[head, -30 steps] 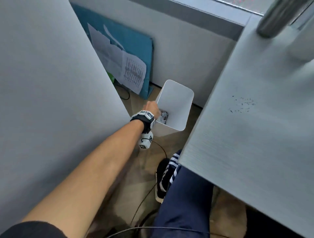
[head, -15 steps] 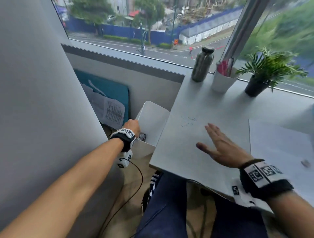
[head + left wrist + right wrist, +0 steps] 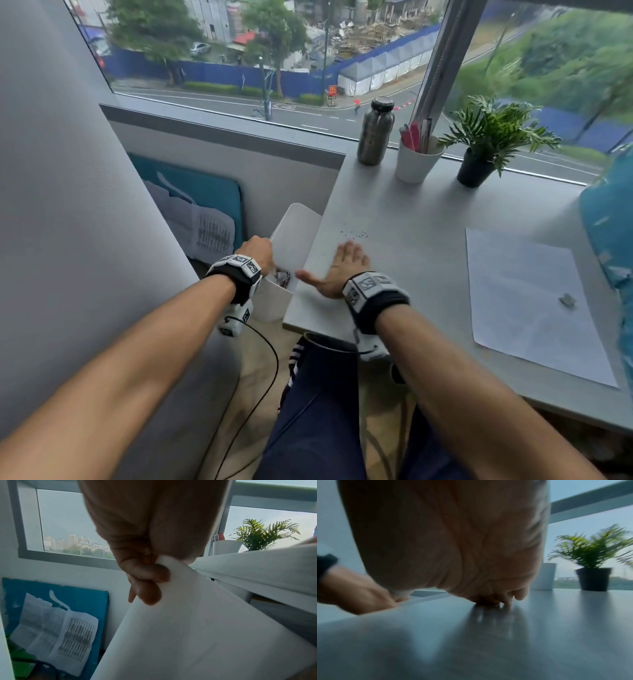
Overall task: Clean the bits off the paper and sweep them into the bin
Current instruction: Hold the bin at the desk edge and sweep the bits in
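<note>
A white bin stands tilted against the desk's left edge, some rubbish in its bottom. My left hand grips the bin's near rim; the left wrist view shows fingers curled round the white wall. My right hand lies flat on the grey desk, fingers straight, thumb out to the left, just short of a scatter of dark bits. The white paper lies at the right with a small crumpled scrap on it.
At the back of the desk stand a metal bottle, a white cup of pens and a potted plant. A grey partition walls the left. Papers lean on a blue board below. A cable hangs from my left wrist.
The view has lifted from the floor to the desk. My right hand has moved left across the desk toward the bin and lies flat. My left hand still holds the bin's rim.
</note>
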`<state>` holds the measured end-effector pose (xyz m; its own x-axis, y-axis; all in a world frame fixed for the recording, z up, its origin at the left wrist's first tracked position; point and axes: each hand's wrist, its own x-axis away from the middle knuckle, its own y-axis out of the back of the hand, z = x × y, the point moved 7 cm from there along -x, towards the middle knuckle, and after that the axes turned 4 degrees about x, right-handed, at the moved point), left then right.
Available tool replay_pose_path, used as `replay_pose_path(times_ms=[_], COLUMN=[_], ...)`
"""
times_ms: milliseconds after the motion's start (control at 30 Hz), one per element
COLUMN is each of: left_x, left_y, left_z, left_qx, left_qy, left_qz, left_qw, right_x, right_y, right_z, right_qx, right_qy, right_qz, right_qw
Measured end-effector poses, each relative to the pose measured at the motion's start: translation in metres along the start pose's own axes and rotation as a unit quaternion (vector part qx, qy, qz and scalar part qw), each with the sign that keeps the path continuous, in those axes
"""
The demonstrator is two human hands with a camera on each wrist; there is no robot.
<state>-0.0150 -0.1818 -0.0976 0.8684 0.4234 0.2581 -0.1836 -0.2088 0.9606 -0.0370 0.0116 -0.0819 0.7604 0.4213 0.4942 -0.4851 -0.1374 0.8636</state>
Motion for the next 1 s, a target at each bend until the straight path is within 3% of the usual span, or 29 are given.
replay_pose_path(times_ms=[100, 167, 300, 433, 500, 667, 733, 867, 1000], left_x=[0.003, 0.001, -0.001, -0.001, 0.0, 0.004, 0.005, 0.005, 0.005], left_y=[0.004, 0.007, 0.01, 0.013, 0.015, 0.018, 0.02, 0.021, 0.018], left_z=[-0.007, -0.009, -0.006, -0.007, -0.007, -0.008, -0.007, 0.002, -0.001], left_qx=[0.005, 0.0, -0.011, -0.019, -0.019, -0.017, -0.021, -0.016, -0.017], left_qy=[-0.017, -0.034, -0.029, -0.038, -0.039, -0.034, -0.035, -0.029, -0.03], left_qz=[0.017, 0.018, 0.01, 0.007, 0.006, 0.02, 0.018, 0.018, 0.024], left_qw=[1.0, 0.999, 0.999, 0.999, 0.999, 0.999, 0.999, 0.999, 0.999], right_x=[0.001, -0.004, -0.03, -0.039, -0.04, -0.026, -0.024, -0.047, -0.066], right_y=[-0.005, 0.009, 0.044, 0.043, 0.035, 0.005, 0.015, 0.05, 0.06], right_z=[0.048, 0.05, -0.022, -0.083, -0.059, 0.065, 0.075, 0.018, -0.055], right_qx=[-0.001, -0.012, -0.022, 0.013, 0.026, 0.054, 0.056, 0.06, 0.055], right_qy=[0.083, 0.103, 0.028, -0.061, -0.033, 0.154, 0.177, 0.112, -0.003], right_qz=[0.007, -0.014, -0.053, -0.011, -0.018, -0.011, -0.037, -0.093, -0.064], right_qw=[0.997, 0.995, 0.998, 0.998, 0.999, 0.986, 0.982, 0.988, 0.996])
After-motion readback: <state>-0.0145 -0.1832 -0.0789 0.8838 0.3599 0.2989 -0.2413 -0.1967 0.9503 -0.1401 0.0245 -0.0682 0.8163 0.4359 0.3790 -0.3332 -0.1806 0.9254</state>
